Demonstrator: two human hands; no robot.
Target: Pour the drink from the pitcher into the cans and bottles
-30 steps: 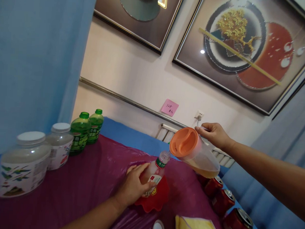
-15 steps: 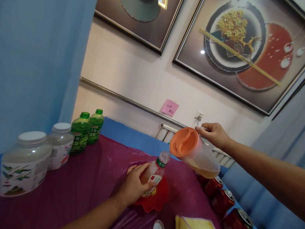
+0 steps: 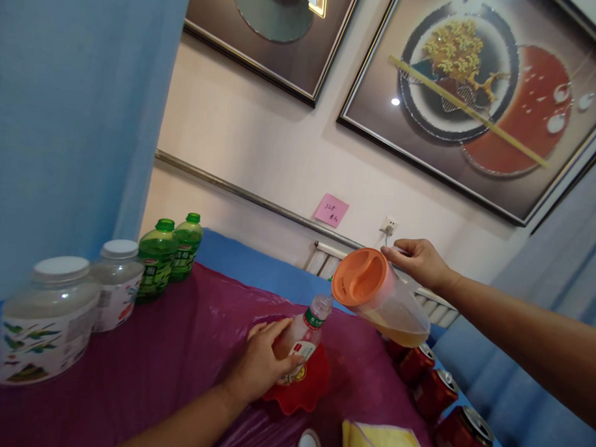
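Far to the left of the left-hand grip stand two clear, rounded plastic jars with white lids (image 3: 49,325) (image 3: 118,289), then two green plastic bottles with green caps (image 3: 157,261) (image 3: 186,247). The left hand (image 3: 258,365) is closed around a clear plastic bottle with a green-banded neck (image 3: 308,335), its thumb across the label; the mouth is open and leans towards the pitcher. Beneath this grip lies a red, scalloped-edge dish (image 3: 316,380); whether the bottle rests on it cannot be told. Nearer the wearer lies a round white cap (image 3: 310,445), apart from the bottle. To the right, a translucent plastic pitcher with an orange lid (image 3: 359,278) is tipped, lid end at the bottle's mouth, its handle held in the closed right hand (image 3: 421,262). Pouring appears partway along: uncapping and alignment are done, while amber liquid remains in the pitcher; no stream is distinct, and the bottle's fill level cannot be read. Below the right-hand grip are a folded yellow cloth (image 3: 385,443) and, farther right, a row of red metal cans (image 3: 417,364) (image 3: 435,394) (image 3: 464,438).
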